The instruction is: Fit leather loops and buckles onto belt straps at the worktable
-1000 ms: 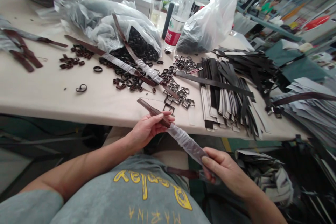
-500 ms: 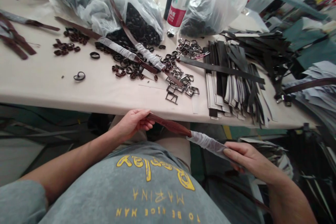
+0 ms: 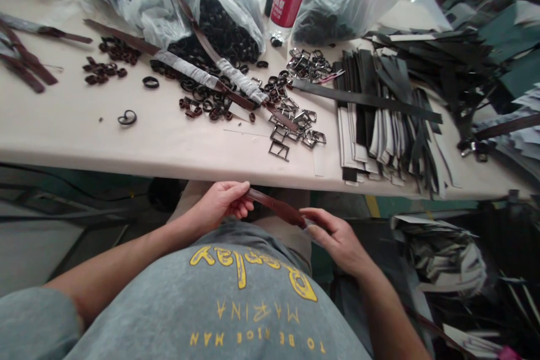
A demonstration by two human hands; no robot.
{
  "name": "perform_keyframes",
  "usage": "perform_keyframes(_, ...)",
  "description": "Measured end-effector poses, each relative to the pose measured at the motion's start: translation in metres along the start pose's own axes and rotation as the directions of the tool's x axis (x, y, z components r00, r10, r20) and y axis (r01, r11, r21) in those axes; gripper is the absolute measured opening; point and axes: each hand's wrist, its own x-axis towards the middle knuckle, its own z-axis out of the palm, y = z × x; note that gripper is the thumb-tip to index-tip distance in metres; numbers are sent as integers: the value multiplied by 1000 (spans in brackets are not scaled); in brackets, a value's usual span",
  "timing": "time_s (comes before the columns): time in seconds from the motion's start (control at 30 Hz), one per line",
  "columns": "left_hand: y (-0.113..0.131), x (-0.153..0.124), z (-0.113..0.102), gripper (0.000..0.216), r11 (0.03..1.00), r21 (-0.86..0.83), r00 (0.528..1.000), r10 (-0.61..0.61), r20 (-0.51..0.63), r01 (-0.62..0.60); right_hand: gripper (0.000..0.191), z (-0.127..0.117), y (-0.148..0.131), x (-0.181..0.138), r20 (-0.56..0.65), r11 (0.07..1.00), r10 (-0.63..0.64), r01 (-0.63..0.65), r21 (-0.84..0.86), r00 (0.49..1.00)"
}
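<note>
A brown strap (image 3: 276,207) is hanging between the two hands, just off the near edge of the table (image 3: 76,135) and in front of the wearer's shirt (image 3: 236,292). The left hand (image 3: 225,199) is pinching its free end between thumb and closed fingers. The right hand (image 3: 327,233) is curling partly closed around the other end, thumb and forefinger gripping it where a pale wrap (image 3: 309,223) is starting; what lies farther under that palm is hidden.

The strap is probably weighing very little and bending easily along its flat face, while seeming stiffer across its width. Its smooth, slightly shiny surface may be offering little grip, and the thin wrap could be sliding or tearing under a hard pull. Pinching flat at the bare tip and firmly at the wrap's border looks soundest.

Outward from there, metal buckles (image 3: 302,120) are lying scattered inward from the middle of the table's near edge. Beyond them, two wrapped straps (image 3: 185,70) are resting across small dark loops, beside an open plastic bag (image 3: 164,3). Toward the table's right end, dark strips (image 3: 379,118) are lying bundled, their pale ends reaching the near edge.
</note>
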Motion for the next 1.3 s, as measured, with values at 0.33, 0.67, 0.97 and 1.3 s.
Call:
perform_keyframes(0.33, -6, 2, 15, 51, 974, 195, 993, 101, 63, -111, 17, 90, -38, 45, -415, 893, -423, 448, -40, 806)
perform_keyframes(0.67, -6, -1, 13, 35, 975, 164, 987, 135, 85, -148, 19, 85, -27, 51, -344, 794, -608, 557, -243, 716)
perform_keyframes(0.97, 24, -1, -31, 26, 822, 490, 945, 326, 11, -290, 13, 83, -24, 55, -290, 793, -609, 566, -225, 738)
perform_keyframes(1.3, 124, 25, -90, 15, 197, 972, 544, 833, -96, -130, 10, 84, -10, 53, -317, 804, -595, 542, -245, 739)
